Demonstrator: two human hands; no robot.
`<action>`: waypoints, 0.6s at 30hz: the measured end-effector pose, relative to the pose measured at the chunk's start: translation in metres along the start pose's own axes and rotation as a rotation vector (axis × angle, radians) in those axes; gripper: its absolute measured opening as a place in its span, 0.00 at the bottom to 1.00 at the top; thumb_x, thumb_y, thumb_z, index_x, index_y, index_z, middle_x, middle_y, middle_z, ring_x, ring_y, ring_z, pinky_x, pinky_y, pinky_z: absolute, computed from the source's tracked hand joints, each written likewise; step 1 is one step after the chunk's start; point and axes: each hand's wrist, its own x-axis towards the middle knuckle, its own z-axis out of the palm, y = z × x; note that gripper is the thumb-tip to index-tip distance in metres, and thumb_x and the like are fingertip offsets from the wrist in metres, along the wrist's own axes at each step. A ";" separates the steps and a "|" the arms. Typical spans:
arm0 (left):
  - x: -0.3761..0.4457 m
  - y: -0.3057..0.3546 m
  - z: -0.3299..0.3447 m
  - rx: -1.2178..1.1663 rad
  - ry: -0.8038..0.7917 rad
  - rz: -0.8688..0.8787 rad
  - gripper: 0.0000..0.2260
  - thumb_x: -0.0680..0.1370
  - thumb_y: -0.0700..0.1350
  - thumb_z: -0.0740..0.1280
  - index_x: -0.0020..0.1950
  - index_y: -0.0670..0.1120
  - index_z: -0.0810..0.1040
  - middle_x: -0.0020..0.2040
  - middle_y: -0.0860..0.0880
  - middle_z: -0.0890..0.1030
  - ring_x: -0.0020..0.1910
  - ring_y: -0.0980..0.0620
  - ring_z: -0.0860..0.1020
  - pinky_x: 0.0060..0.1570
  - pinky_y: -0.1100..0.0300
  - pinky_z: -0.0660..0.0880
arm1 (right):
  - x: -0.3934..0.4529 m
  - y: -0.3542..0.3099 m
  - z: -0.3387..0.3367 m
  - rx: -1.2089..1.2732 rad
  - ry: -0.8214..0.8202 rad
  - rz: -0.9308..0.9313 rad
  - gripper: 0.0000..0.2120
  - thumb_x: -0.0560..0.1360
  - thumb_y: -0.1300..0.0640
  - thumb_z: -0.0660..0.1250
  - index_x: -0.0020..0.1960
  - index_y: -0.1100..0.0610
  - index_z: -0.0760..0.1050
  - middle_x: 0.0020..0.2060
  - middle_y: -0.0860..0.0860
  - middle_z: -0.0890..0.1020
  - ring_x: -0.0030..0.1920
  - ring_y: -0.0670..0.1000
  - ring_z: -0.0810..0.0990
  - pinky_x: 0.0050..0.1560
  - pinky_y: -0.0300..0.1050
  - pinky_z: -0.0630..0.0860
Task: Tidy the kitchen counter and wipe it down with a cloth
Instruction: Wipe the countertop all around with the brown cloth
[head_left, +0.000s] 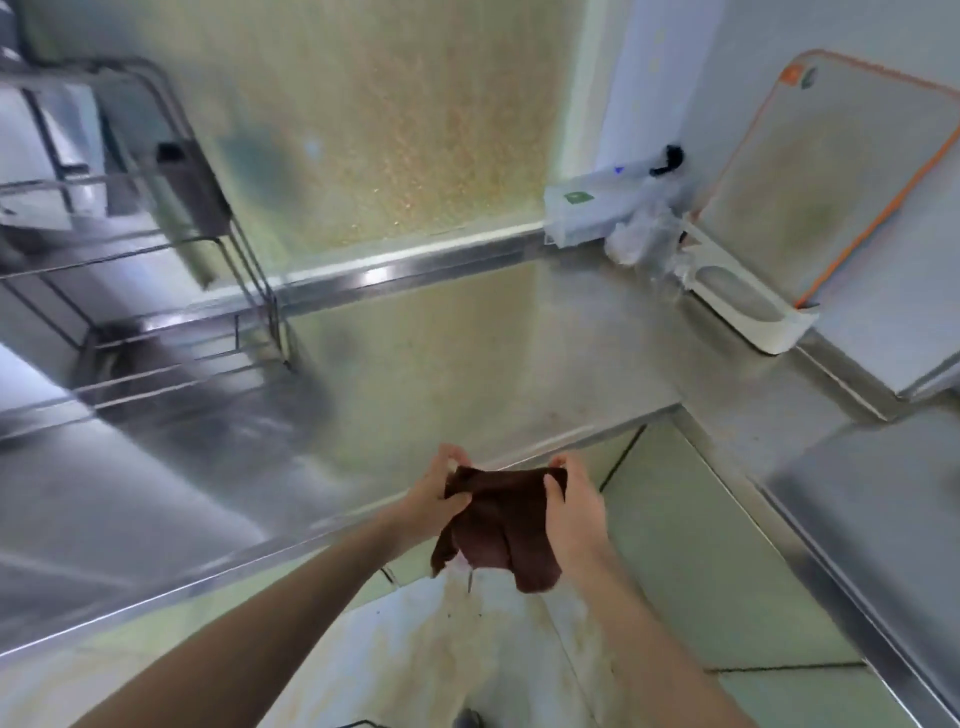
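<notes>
A dark brown cloth (498, 525) hangs between my two hands, just in front of the steel counter's front edge. My left hand (434, 493) pinches its upper left corner with thumb and fingers. At the cloth's upper right corner my right hand (574, 512) grips the fabric with curled fingers. The lower part of the cloth dangles loose above the floor. The stainless steel counter (441, 353) stretches ahead, dull and streaked.
A wire dish rack (156, 270) stands on the counter at the left. In the far right corner sit a white box (582, 213), crumpled clear plastic (644, 239) and an orange-rimmed cutting board (831, 182) leaning in a white holder (748, 306). A sink (883, 499) lies at the right.
</notes>
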 end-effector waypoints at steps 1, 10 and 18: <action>-0.009 -0.013 -0.015 -0.024 0.026 -0.051 0.14 0.77 0.35 0.57 0.50 0.56 0.61 0.46 0.43 0.72 0.37 0.50 0.70 0.31 0.64 0.69 | 0.001 -0.008 0.022 0.013 -0.064 -0.048 0.07 0.78 0.63 0.58 0.54 0.56 0.70 0.48 0.52 0.77 0.49 0.54 0.75 0.46 0.40 0.65; -0.032 -0.099 -0.122 -0.136 0.637 -0.236 0.12 0.78 0.40 0.62 0.59 0.46 0.63 0.59 0.47 0.71 0.54 0.50 0.72 0.53 0.57 0.72 | 0.046 -0.102 0.174 -0.075 -0.228 -0.368 0.06 0.76 0.65 0.60 0.52 0.60 0.73 0.52 0.55 0.74 0.49 0.54 0.74 0.50 0.41 0.68; -0.057 -0.162 -0.161 0.434 0.754 -0.613 0.26 0.74 0.50 0.67 0.70 0.46 0.65 0.72 0.45 0.63 0.67 0.42 0.67 0.64 0.49 0.64 | 0.018 -0.079 0.264 -0.622 -0.605 -0.471 0.26 0.76 0.39 0.50 0.62 0.52 0.76 0.63 0.58 0.77 0.61 0.63 0.76 0.54 0.63 0.75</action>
